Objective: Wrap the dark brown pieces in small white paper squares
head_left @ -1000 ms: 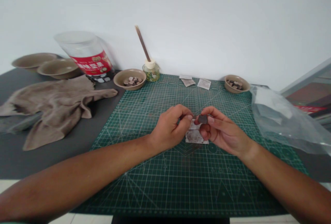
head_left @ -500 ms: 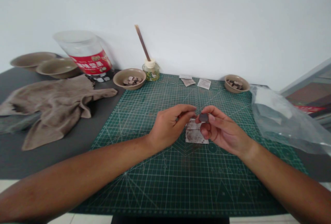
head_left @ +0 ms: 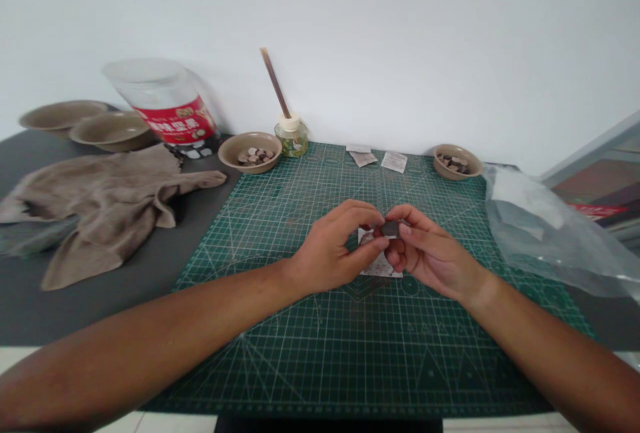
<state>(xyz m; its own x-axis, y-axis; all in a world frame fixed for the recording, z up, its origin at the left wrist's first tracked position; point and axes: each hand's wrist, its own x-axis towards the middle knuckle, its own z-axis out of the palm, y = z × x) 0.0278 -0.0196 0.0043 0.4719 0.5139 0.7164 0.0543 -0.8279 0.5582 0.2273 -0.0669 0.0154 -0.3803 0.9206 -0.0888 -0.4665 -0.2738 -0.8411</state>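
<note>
Above paper [head_left: 383, 269], hold dark piece [head_left: 390, 228] steady, pinched in grip of right hand [head_left: 433, 253] and, seemingly, left hand [head_left: 327, 251].

Plain white wall [head_left: 380, 39] across the back, bare, greyer toward upper corners. Dark grey tabletop [head_left: 30, 313] pushed close against it, left edge curving. Pale floor tiles [head_left: 123, 423] below, thin joint visible. Far right: slanting grey frame [head_left: 595, 149], cut off; window or door, cannot tell. Light soft, diffuse.
</note>
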